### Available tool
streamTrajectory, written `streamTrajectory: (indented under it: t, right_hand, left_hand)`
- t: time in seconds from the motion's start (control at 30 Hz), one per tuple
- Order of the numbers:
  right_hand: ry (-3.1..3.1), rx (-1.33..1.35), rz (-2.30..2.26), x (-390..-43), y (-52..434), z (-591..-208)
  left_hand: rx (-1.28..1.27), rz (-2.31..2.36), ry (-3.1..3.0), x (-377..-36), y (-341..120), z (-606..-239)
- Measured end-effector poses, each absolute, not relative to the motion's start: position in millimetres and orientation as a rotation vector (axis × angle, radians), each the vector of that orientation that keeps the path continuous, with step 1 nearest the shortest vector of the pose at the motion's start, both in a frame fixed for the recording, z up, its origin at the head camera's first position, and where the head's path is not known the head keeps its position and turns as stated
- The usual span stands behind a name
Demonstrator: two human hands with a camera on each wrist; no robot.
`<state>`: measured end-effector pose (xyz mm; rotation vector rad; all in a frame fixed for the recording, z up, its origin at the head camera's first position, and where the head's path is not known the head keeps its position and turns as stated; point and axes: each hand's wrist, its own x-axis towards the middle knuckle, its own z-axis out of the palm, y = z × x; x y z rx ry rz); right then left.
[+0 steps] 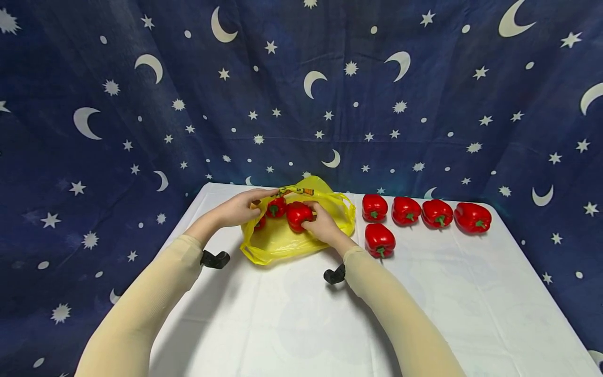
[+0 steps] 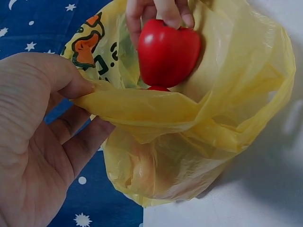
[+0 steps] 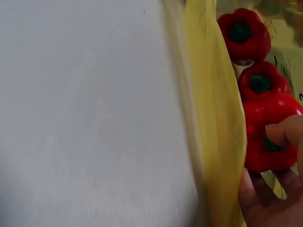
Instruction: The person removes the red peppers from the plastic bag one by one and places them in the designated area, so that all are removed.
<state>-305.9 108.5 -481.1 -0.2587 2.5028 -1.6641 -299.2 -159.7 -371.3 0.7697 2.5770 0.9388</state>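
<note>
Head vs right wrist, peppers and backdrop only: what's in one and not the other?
Head only: five loose red peppers on the table, right of the yellow bag, and the starry cloth behind.
Right wrist only: the green stem of the held pepper, by the thumb.
Both: that pepper in the right hand, two other peppers in the bag, and part of the white tabletop.

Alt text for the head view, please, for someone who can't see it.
A person's right hand holds a red bell pepper within the opening of a yellow plastic bag, while the left hand grips the bag's edge. Two other peppers lie in the bag; five more peppers sit to its right on a white table, before a starry blue backdrop.
</note>
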Motion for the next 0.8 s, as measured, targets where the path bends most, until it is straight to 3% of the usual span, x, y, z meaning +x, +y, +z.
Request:
streamTrajectory:
  t: [0.33,0.8]
  right_hand:
    - [2.376,-0.419,-1.636,-297,125,-476]
    - [2.287,-0.413,-1.602,-296,126,-473]
  left_hand:
    - [0.789,0.941,2.575,-297,-160,-367]
    - [0.792,0.956,2.577,-298,-162,-369]
